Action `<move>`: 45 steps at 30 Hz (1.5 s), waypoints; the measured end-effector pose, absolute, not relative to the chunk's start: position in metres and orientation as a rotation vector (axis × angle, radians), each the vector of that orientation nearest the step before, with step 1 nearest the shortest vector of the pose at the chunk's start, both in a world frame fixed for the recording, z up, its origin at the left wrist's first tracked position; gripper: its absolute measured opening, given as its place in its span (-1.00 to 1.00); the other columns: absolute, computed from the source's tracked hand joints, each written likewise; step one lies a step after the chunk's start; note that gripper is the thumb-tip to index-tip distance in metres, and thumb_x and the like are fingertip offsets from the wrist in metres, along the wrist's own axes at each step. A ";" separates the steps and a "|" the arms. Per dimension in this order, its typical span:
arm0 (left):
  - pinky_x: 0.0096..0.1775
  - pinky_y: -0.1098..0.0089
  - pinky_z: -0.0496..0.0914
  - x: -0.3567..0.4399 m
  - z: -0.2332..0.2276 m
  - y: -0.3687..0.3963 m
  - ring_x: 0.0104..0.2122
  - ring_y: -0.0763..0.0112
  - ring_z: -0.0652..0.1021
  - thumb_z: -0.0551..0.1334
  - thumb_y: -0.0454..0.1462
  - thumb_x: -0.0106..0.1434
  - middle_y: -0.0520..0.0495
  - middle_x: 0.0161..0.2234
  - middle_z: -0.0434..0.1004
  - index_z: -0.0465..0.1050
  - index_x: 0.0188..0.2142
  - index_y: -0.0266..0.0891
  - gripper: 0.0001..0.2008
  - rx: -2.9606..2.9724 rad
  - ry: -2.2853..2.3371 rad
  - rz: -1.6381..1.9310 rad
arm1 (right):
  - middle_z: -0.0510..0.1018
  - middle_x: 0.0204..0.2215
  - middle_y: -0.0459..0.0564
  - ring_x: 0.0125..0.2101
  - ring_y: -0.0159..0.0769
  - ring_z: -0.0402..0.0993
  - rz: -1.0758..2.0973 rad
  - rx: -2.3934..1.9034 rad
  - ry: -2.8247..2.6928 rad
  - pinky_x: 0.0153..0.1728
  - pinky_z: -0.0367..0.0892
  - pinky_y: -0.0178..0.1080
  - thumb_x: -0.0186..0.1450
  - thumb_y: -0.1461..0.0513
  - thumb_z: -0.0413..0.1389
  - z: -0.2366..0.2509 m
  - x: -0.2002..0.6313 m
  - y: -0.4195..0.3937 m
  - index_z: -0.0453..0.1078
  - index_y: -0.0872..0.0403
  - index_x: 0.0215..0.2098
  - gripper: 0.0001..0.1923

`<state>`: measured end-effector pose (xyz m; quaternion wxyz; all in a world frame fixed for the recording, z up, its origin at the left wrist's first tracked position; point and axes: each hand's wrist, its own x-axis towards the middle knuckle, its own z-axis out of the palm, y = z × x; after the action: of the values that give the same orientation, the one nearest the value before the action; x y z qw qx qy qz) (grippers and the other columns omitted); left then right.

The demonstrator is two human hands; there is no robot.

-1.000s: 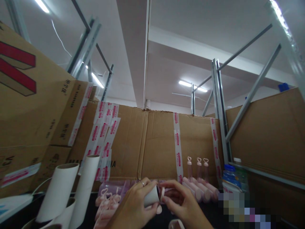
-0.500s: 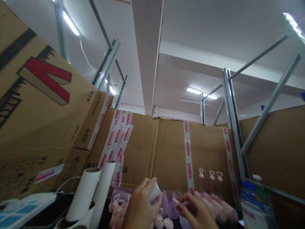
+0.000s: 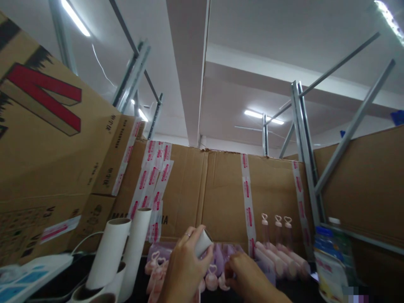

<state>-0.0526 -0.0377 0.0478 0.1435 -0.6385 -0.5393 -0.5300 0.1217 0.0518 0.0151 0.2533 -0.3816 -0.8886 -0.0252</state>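
My left hand (image 3: 189, 265) is wrapped round a short white roll (image 3: 202, 244), tilted, its dark end facing up and right. Lower and to the right, my right hand (image 3: 243, 273) curls downward with fingers bent together. Its fingertips are beside a small pink cap (image 3: 222, 282) at the front; what they pinch, if anything, is hidden. A pink heart-topped cap (image 3: 211, 278) lies between the hands. More pink heart-topped pieces (image 3: 156, 269) are piled left of my left wrist. Behind my hands are translucent purple pieces (image 3: 218, 257), partly covered.
White cardboard tubes (image 3: 109, 252) stand at left, beside a white power strip (image 3: 41, 273). Pink tubes (image 3: 280, 259) lie at right, with heart-topped tubes (image 3: 278, 229) upright behind. A blue-lidded jar (image 3: 330, 265) stands far right. A taped cardboard wall (image 3: 221, 193) closes the back.
My right hand has moved down and left to the pink caps; the small pale piece at its fingertips no longer shows. My left hand still holds the roll. The view has shifted slightly.
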 end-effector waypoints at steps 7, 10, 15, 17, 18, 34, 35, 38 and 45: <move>-0.04 0.05 0.41 -0.055 0.044 -0.032 -0.11 0.11 0.51 0.17 -0.27 0.25 -0.18 -0.08 0.45 0.40 0.08 -0.29 -0.60 -1.818 -1.513 -1.534 | 0.70 -0.31 0.14 -0.16 0.00 0.58 -0.246 -1.036 -2.524 -0.15 0.30 -0.17 0.13 0.31 0.29 0.021 0.115 0.049 0.66 0.07 -0.34 -0.88; -0.04 0.04 0.40 -0.054 0.045 -0.033 -0.10 0.10 0.51 0.16 -0.26 0.25 -0.18 -0.08 0.45 0.39 0.08 -0.29 -0.60 -1.811 -1.518 -1.530 | 0.70 -0.30 0.12 -0.14 -0.01 0.58 -0.290 -1.020 -2.537 -0.09 0.29 -0.15 0.16 0.31 0.27 0.019 0.113 0.051 0.66 0.05 -0.33 -0.87; -0.05 0.02 0.41 -0.053 0.047 -0.037 -0.11 0.07 0.52 0.15 -0.25 0.24 -0.18 -0.10 0.46 0.41 0.07 -0.30 -0.59 -1.822 -1.542 -1.537 | 0.71 -0.36 0.09 -0.23 -0.05 0.61 -0.326 -1.035 -2.558 -0.04 0.29 -0.13 0.13 0.29 0.29 0.015 0.109 0.055 0.66 0.01 -0.35 -0.88; -0.05 0.03 0.41 -0.053 0.048 -0.038 -0.11 0.08 0.52 0.15 -0.25 0.25 -0.18 -0.10 0.46 0.41 0.07 -0.31 -0.59 -1.828 -1.545 -1.535 | 0.71 -0.36 0.08 -0.23 -0.05 0.62 -0.332 -1.039 -2.559 -0.05 0.30 -0.13 0.14 0.27 0.29 0.014 0.108 0.056 0.66 0.00 -0.35 -0.88; -0.04 0.04 0.41 -0.053 0.048 -0.038 -0.10 0.09 0.51 0.15 -0.24 0.25 -0.18 -0.10 0.46 0.40 0.08 -0.31 -0.59 -1.831 -1.547 -1.534 | 0.71 -0.35 0.09 -0.21 -0.04 0.62 -0.336 -1.040 -2.556 -0.05 0.30 -0.12 0.15 0.26 0.28 0.013 0.107 0.055 0.66 0.00 -0.34 -0.88; 0.02 0.00 0.33 -0.052 0.051 -0.040 -0.05 0.02 0.47 0.17 -0.24 0.20 -0.24 -0.08 0.48 0.44 0.05 -0.34 -0.57 -1.805 -1.512 -1.683 | 0.69 -0.35 0.11 -0.21 -0.01 0.57 -0.169 -0.915 -2.381 -0.13 0.27 -0.09 0.16 0.31 0.24 0.019 0.113 0.054 0.62 0.08 -0.39 -0.91; 0.03 0.00 0.32 -0.052 0.052 -0.041 -0.04 0.03 0.46 0.18 -0.24 0.19 -0.23 -0.09 0.48 0.45 0.02 -0.33 -0.59 -1.782 -1.498 -1.739 | 0.68 -0.34 0.08 -0.21 -0.05 0.56 -0.136 -0.889 -2.326 -0.15 0.27 -0.12 0.20 0.31 0.22 0.025 0.115 0.054 0.61 0.08 -0.37 -0.90; -0.03 0.06 0.34 -0.055 0.056 -0.041 -0.10 0.11 0.49 0.25 -0.18 0.19 -0.15 -0.15 0.49 0.46 -0.05 -0.24 -0.66 -1.769 -1.452 -1.962 | 0.65 -0.34 0.00 -0.29 -0.19 0.53 -0.002 -0.808 -2.185 -0.24 0.28 -0.21 0.28 0.30 0.16 0.049 0.122 0.051 0.57 0.08 -0.31 -0.88; -0.16 0.30 0.38 -0.059 0.063 -0.038 -0.20 0.28 0.56 0.32 -0.05 0.20 -0.05 -0.20 0.58 0.28 -0.12 -0.20 -0.61 -2.067 -1.181 -2.489 | 0.66 -0.19 -0.04 -0.18 -0.26 0.54 0.312 -0.500 -2.207 -0.18 0.37 -0.26 0.21 0.13 0.34 0.106 0.136 0.026 0.53 0.02 -0.02 -0.62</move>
<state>-0.0586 -0.0377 0.0628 -0.1505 -0.5933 -0.3390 -0.7145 0.1357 0.0262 0.1060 0.4156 -0.1989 -0.8788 0.1242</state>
